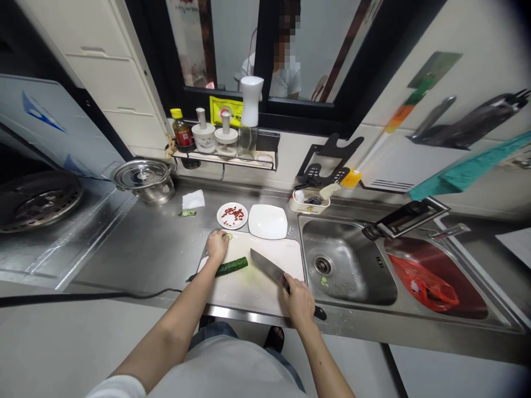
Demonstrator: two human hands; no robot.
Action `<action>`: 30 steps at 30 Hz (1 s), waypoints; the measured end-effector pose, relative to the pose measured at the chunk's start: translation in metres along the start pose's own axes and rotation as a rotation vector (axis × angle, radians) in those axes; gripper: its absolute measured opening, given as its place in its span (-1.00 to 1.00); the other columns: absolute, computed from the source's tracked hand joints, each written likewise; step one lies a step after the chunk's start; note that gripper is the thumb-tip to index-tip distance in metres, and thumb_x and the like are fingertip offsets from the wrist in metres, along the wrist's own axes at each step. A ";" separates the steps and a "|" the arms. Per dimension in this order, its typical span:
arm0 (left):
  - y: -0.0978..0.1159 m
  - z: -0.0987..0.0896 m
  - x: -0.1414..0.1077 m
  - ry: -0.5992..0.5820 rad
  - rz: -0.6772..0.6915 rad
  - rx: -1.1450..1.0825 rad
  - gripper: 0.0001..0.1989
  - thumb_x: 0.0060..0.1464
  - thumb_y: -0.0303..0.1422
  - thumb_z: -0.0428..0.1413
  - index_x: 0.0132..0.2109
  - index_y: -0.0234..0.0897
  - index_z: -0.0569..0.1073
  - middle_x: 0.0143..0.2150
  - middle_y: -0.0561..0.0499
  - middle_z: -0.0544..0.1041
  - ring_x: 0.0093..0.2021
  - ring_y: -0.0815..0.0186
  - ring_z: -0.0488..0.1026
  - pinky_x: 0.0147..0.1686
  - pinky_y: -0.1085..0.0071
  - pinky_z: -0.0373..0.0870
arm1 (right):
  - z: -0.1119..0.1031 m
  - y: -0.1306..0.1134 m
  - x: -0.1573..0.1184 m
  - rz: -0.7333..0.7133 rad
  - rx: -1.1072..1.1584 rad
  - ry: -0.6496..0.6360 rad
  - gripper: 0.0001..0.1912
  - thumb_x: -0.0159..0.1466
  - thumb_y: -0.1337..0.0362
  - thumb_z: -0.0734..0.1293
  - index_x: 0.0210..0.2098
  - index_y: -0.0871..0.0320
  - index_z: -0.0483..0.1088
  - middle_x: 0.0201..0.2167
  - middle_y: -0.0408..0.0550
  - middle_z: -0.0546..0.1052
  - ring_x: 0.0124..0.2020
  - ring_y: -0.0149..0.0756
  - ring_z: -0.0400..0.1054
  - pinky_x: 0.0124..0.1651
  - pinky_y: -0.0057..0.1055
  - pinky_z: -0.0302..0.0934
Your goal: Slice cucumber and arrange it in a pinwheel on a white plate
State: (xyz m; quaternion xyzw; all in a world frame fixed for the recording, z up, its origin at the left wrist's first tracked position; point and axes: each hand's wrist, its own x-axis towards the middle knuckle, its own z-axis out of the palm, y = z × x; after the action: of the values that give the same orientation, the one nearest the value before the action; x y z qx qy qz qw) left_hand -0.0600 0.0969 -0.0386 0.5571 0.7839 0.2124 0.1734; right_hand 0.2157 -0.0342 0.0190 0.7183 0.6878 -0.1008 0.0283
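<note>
My right hand (301, 301) is wrapped round the black handle of a kitchen knife (269, 267). Its blade slants up and left over the white cutting board (265, 293). A dark green cucumber (231, 266) lies on the board, its right end cut, its left part passing behind my left forearm. At the board's upper left corner, my left hand (217, 246) has its fingers closed at a pale cucumber slice (229, 236). Just beyond the board stand a small plate (221, 221) with chopped red pieces and a white square dish (267, 221).
To the right is a steel sink (352, 276), with a red plastic bag (427, 284) in its far basin. A lidded steel pot (153, 185), a white tissue (193, 199) and green scraps (187, 213) are at the left. A spice rack (232, 158) hangs below the window, where a person is visible.
</note>
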 end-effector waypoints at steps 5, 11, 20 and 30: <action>0.001 -0.003 -0.003 -0.011 0.081 0.121 -0.70 0.21 -0.30 -0.03 -0.15 -0.28 0.59 -0.16 -0.16 0.49 -0.08 0.15 0.37 -0.10 0.33 0.26 | -0.001 -0.002 0.000 -0.008 0.016 0.022 -0.60 0.29 0.31 0.23 0.11 0.06 0.39 -0.16 -0.03 0.56 -0.12 -0.25 0.38 -0.08 -0.43 0.09; 0.001 -0.005 -0.001 -0.032 0.100 0.133 -0.68 0.22 -0.30 -0.04 -0.17 -0.28 0.60 -0.17 -0.17 0.51 -0.10 0.14 0.39 -0.11 0.31 0.26 | -0.006 -0.006 0.000 0.022 0.054 0.006 -0.62 0.30 0.27 0.22 0.09 0.06 0.41 -0.18 0.00 0.57 -0.14 -0.25 0.40 -0.11 -0.43 0.12; -0.010 -0.013 -0.012 0.091 0.019 -0.099 -0.69 0.18 -0.30 0.02 -0.05 -0.32 0.56 -0.09 -0.17 0.56 -0.06 0.12 0.45 -0.02 0.28 0.31 | -0.018 -0.013 -0.001 0.154 0.196 -0.027 -0.62 0.36 0.15 0.14 0.08 0.01 0.42 -0.16 0.00 0.58 -0.15 -0.24 0.44 -0.18 -0.45 0.14; -0.016 -0.014 -0.053 0.114 0.252 -0.207 -0.80 0.14 -0.31 0.08 -0.18 -0.24 0.57 -0.21 -0.08 0.57 -0.19 0.17 0.48 -0.10 0.24 0.38 | -0.016 -0.023 0.000 0.194 0.471 -0.051 -0.55 0.36 0.12 0.09 0.12 0.07 0.39 -0.14 -0.01 0.58 -0.13 -0.21 0.45 -0.19 -0.45 0.17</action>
State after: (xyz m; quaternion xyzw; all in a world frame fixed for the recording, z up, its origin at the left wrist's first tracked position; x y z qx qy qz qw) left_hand -0.0625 0.0399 -0.0330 0.6174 0.6902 0.3430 0.1571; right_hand 0.1950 -0.0304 0.0371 0.7648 0.5723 -0.2732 -0.1130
